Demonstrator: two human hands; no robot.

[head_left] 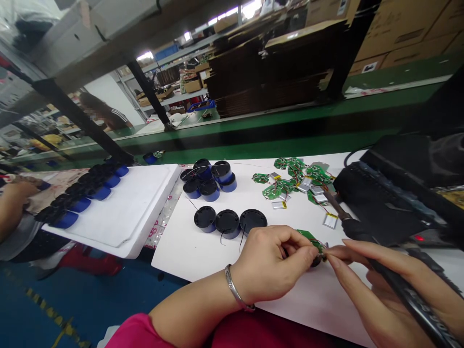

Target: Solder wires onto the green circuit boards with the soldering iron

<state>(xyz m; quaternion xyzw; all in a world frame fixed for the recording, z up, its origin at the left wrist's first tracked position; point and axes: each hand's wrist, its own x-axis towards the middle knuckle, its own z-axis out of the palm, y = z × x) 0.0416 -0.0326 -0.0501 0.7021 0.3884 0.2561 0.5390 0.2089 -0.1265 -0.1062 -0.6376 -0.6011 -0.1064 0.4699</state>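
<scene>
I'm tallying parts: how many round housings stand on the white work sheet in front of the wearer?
9 visible: three housings in the near row, six more clustered behind them; some may be hidden in the cluster or behind the left hand.

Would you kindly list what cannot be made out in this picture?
All in the head view:
Small dark piece: full shape hidden by the left hand.
Green printed circuit board just beyond it: partly covered by the same hand.
Black-handled soldering iron in the right hand: rear end cut off at the bottom right corner.
Co-worker's arm: cut off by the left edge.
</scene>
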